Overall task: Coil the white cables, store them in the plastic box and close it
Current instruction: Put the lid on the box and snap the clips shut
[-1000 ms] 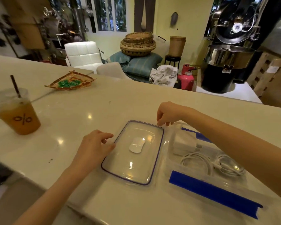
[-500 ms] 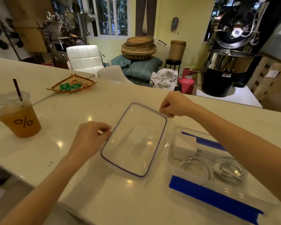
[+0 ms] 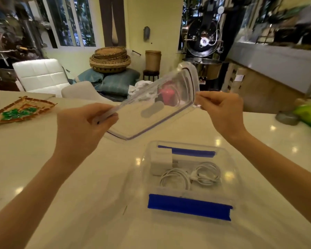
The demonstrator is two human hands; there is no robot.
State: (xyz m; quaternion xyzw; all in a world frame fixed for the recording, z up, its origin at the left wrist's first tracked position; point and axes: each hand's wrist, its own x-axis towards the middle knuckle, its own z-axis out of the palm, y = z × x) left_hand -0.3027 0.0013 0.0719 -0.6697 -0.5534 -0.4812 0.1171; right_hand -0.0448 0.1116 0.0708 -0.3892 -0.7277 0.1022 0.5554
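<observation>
You're holding a lid (image 3: 156,108) of clear, glossy plastic — see-through enough that the room shows behind it, with a thin dark seal line along its rim. The plastic box (image 3: 230,169) below is the same transparent plastic, with matt blue clasps (image 3: 188,206) on its near and far sides. Inside, the white cables (image 3: 188,177) look smooth and rubbery, the charger block (image 3: 160,161) a hard white plastic. The counter (image 3: 43,168) is pale and polished (ceiling lights mirror in it as bright spots). At the far left sits a woven tray (image 3: 20,112) — rough, matt basketwork.
</observation>
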